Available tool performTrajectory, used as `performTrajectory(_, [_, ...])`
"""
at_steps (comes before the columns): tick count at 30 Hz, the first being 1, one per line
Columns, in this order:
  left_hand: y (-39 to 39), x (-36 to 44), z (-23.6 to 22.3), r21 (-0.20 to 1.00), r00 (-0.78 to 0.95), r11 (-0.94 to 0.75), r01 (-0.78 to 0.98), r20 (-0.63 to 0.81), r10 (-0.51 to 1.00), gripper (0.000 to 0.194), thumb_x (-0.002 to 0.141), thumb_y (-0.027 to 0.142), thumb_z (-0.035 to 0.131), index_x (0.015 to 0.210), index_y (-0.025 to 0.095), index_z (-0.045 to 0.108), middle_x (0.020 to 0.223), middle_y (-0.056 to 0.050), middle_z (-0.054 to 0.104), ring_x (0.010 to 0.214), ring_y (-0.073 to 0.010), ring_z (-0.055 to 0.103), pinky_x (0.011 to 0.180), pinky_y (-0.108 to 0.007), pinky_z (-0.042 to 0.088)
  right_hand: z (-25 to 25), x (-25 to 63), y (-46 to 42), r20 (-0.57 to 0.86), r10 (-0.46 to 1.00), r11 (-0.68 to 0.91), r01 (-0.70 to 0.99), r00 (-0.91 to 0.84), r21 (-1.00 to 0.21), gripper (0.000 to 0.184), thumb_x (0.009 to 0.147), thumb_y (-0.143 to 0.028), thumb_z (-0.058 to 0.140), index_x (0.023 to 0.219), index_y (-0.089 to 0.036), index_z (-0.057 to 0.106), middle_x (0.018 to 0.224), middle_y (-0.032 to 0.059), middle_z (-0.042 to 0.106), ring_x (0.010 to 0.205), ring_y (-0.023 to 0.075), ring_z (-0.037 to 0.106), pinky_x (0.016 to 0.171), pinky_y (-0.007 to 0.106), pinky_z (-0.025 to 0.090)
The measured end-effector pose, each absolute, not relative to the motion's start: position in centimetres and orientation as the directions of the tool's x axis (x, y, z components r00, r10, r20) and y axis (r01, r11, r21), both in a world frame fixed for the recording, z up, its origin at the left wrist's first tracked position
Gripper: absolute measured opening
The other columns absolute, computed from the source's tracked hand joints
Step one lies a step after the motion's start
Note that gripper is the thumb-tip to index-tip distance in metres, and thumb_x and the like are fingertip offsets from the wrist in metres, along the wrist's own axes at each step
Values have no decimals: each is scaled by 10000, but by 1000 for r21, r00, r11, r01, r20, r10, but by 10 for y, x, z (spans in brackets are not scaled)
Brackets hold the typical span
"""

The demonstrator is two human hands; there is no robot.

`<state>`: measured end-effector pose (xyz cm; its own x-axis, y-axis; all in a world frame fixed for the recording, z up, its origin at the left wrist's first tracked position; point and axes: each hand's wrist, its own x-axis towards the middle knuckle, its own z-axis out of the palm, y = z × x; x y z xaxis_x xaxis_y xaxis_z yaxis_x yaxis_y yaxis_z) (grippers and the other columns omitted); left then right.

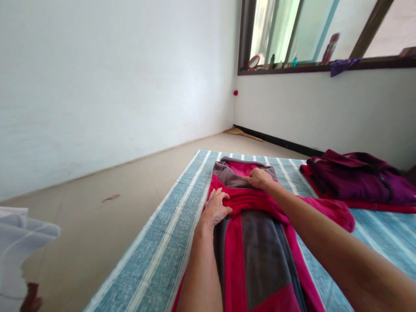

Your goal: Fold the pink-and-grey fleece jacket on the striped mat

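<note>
A pink and grey fleece jacket (260, 247) lies lengthwise in front of me, its grey collar at the far end. One pink sleeve (334, 213) sticks out to the right. My left hand (217, 207) rests on the jacket's left edge below the collar, fingers spread over the pink cloth. Close to the collar, my right hand (259, 177) has its fingers curled against the grey and pink fabric. Parts of the right fingers are hidden from view.
Under the jacket is a blue and white striped sheet (172, 221). Folded purple clothing (360, 177) lies on red cloth at the right. White fabric (22, 247) shows at the lower left. Small items, including a round mirror (254, 62), stand on the window sill.
</note>
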<state>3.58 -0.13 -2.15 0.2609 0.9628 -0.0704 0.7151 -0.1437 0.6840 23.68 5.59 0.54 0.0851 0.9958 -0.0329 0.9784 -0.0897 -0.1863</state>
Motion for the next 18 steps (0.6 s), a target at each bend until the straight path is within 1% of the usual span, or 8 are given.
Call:
performTrajectory(3, [-2,36,-22,684,258,-136,717,-78,963,420,629,74,675,1032,189,640,1500,-136,356,1427,-297,213,1144,-493,188,3,236,70,-105,990,-108,977,90,-185,339,893,-445,578,975,-121,636,956,71,658,862,170,632,791,361,515])
performTrajectory(7, [-3,37,-22,684,264,-130,717,-94,960,442,618,69,680,1036,211,654,1513,-107,341,1435,-305,180,1146,-498,176,0,242,80,-124,988,-111,974,87,-197,293,921,-389,556,1038,-127,618,1033,62,637,919,178,621,813,375,521])
performTrajectory(11, [-3,37,-21,678,286,-140,722,-108,952,427,627,64,667,1026,217,679,1527,-111,310,1439,-317,159,1145,-507,172,-8,247,78,-100,988,-132,971,114,-199,298,920,-394,555,1051,-133,619,1083,78,632,990,193,610,871,405,498])
performTrajectory(14, [-1,36,-23,669,304,-159,726,-105,947,466,634,66,653,1071,227,679,1533,-115,295,1442,-312,146,1144,-508,173,-12,246,74,-63,991,-131,969,121,-208,309,921,-412,548,1022,-133,631,1076,79,644,1003,195,611,896,414,481])
performTrajectory(16, [1,36,-23,664,307,-165,729,-102,946,501,638,76,649,1112,238,668,1535,-115,292,1444,-312,134,1142,-519,172,-10,247,71,-24,992,-126,968,124,-218,324,928,-428,527,1002,-132,636,1053,78,654,984,189,616,887,406,479])
performTrajectory(18, [3,36,-23,653,304,-173,738,-93,948,508,646,91,649,1131,241,661,1530,-110,303,1443,-315,137,1143,-523,171,-2,251,66,22,991,-122,966,131,-228,338,944,-433,488,972,-136,647,1009,75,668,939,175,625,847,362,481])
